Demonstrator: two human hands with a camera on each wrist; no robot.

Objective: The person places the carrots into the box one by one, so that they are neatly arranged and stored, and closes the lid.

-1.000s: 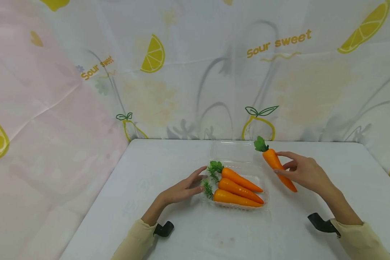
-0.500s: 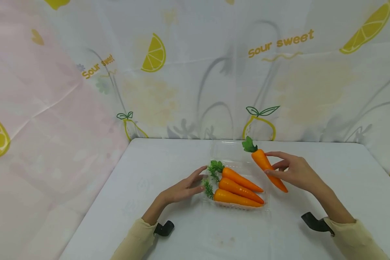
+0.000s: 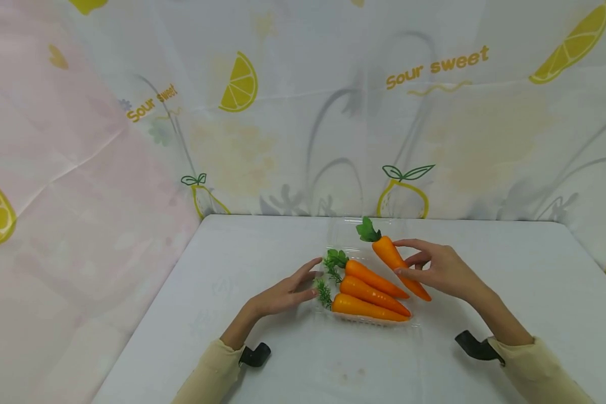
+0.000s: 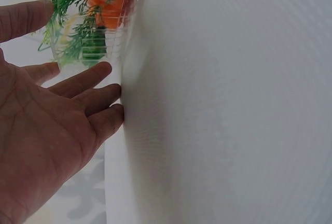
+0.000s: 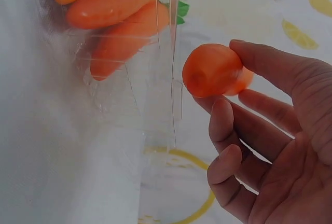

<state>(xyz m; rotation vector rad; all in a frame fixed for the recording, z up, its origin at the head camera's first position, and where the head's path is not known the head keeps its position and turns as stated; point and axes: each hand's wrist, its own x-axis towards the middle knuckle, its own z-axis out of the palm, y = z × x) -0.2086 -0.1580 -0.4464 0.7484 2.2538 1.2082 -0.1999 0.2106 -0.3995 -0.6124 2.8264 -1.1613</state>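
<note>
My right hand pinches an orange carrot with a green leafy top between thumb and fingers. The carrot is held over the right back part of a clear plastic clamshell box, its leaves toward the upper left. Three carrots lie side by side in the box, feathery green tops to the left. At the box's left end is my left hand, thumb and fingers spread around the corner. In the left wrist view, its fingers are loosely extended near the ribbed wall. The right wrist view shows the held carrot's pointed end.
The box's clear lid is folded back toward the rear edge of the white table. A curtain printed with lemons hangs behind and to the left. Black wrist straps show at both sleeves.
My right hand has moved left with the carrot, from beside the box to over its right back part. My left hand has stayed at the box's left end.
</note>
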